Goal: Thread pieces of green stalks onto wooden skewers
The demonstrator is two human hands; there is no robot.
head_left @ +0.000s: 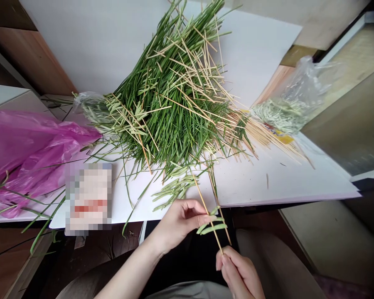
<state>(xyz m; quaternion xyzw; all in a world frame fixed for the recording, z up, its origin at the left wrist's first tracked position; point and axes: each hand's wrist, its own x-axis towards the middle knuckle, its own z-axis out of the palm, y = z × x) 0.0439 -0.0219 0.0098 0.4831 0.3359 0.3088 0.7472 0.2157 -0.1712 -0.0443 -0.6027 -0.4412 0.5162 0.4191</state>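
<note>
In the head view, my right hand (pixel 239 272) closes around the lower end of a thin wooden skewer (pixel 217 238). Short green stem pieces (pixel 213 229) sit crosswise on that skewer. My left hand (pixel 187 218) is closed, thumb and fingers pinching at the skewer and a green piece near its middle; the exact contact is partly hidden. A second thin stick (pixel 228 234) slants down from the table edge just behind. More cut green pieces (pixel 177 189) lie on the white tabletop beyond my left hand.
A big heap of long green stalks (pixel 174 112) with scattered skewers covers the table's middle. Loose skewers (pixel 264 133) fan out rightward beside a clear plastic bag (pixel 286 112). At left are a purple plastic bag (pixel 43 153) and a blurred-out rectangular item (pixel 90 195) by the front edge.
</note>
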